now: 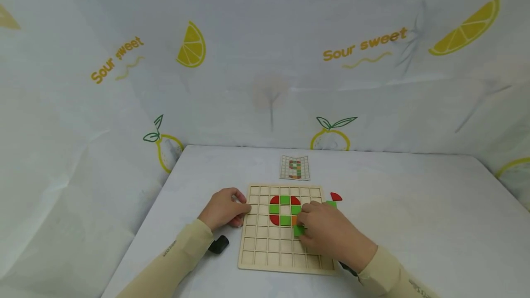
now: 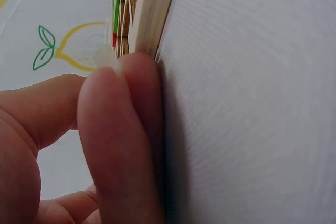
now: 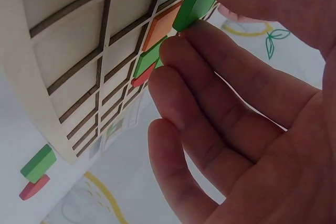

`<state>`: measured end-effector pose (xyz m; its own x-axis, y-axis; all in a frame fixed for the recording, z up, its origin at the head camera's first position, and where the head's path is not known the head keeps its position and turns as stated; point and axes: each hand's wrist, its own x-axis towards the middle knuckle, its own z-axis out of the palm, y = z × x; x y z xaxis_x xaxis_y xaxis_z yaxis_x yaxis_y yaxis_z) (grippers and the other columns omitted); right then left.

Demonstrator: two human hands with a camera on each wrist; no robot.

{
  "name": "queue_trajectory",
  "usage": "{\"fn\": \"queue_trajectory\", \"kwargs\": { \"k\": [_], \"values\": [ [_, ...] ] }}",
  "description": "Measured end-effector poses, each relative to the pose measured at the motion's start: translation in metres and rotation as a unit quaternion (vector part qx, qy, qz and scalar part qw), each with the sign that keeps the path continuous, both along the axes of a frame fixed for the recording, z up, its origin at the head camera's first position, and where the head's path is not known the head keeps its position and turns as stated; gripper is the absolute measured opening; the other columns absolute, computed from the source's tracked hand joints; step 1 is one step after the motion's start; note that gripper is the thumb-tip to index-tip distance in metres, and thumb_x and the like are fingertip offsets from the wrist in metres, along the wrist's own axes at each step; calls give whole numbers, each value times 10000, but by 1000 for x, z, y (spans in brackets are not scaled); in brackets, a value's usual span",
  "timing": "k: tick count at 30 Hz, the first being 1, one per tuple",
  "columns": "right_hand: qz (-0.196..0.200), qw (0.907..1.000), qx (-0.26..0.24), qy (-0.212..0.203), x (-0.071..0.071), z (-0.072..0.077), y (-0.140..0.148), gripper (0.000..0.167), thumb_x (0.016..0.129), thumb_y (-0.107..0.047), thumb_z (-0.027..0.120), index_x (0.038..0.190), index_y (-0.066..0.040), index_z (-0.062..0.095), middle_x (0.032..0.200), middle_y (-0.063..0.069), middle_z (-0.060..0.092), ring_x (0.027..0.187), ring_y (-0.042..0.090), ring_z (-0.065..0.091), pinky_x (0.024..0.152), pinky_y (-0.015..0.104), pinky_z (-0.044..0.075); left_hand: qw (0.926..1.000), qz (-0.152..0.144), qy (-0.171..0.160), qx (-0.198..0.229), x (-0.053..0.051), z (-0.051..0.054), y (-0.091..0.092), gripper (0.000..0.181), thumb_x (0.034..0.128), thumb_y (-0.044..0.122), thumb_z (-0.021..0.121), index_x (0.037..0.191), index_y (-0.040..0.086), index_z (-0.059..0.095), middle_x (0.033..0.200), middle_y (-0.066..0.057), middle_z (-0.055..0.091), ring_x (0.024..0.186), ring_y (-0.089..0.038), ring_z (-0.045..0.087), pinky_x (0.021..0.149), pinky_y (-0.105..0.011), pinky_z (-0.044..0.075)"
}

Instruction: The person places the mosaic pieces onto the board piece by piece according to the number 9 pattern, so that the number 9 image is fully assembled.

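A wooden grid board (image 1: 265, 245) lies flat on the table. On it, red quarter-round tiles (image 1: 275, 220), green square tiles (image 1: 285, 220) and an orange tile (image 1: 294, 220) form a ring around a bare cell. Between thumb and finger, my right hand (image 1: 327, 229) pinches a green square tile (image 3: 194, 6), tilted over the cell below the orange tile (image 3: 161, 27). At the board's left edge, my left hand (image 1: 225, 208) holds the rim with thumb and fingertip, its other fingers curled. The right hand covers part of the board in the head view.
Behind the board lies a pattern card (image 1: 295, 168) with a coloured grid figure. Right of the board are a loose green tile (image 1: 331, 203) and a red quarter-round tile (image 1: 336, 196). A lemon-printed white cloth (image 1: 248, 105) hangs behind the white table (image 1: 414, 215).
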<state>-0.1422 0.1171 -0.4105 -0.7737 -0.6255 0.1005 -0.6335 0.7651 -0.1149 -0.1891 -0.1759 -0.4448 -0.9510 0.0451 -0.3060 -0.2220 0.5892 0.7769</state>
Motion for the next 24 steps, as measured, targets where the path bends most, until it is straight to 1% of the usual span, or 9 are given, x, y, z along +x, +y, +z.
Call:
{"fn": "queue_trajectory", "kwargs": {
  "k": [3,9,13,18,24],
  "values": [
    [32,10000,14,-56,-1,0,-2,106,814,-145,843,850,-189,753,796,-121,598,753,85,504,688,294,465,10000,1,33,-13,0,0,-1,224,939,244,803,1067,108,677,732,-49,726,551,-140,688,565,-274,563],
    [-149,9992,130,-351,-2,-3,-6,78,856,-177,837,888,-189,767,801,-120,582,764,103,482,706,319,456,10000,-27,54,8,1,1,-2,221,937,255,808,1061,115,690,731,-45,727,557,-133,689,569,-272,569],
    [-174,9992,144,-336,-2,-7,-5,88,865,-198,844,874,-196,757,793,-126,559,762,103,463,712,317,447,9999,-35,94,-68,1,0,-2,218,936,258,806,1054,120,686,726,-44,723,557,-136,691,566,-274,567],
    [-205,9991,176,-318,-2,-9,-4,98,860,-205,852,867,-201,755,804,-126,571,776,103,473,717,323,455,9999,-70,90,-43,0,0,-1,220,937,262,808,1051,121,684,718,-42,722,556,-134,685,570,-273,564],
    [-254,9988,259,-314,0,-8,-5,114,856,-238,869,880,-194,767,825,-116,597,784,109,483,754,352,495,9999,-66,104,-86,2,0,1,220,941,260,808,1051,119,681,717,-40,719,552,-136,681,569,-271,556]
  ]
}}
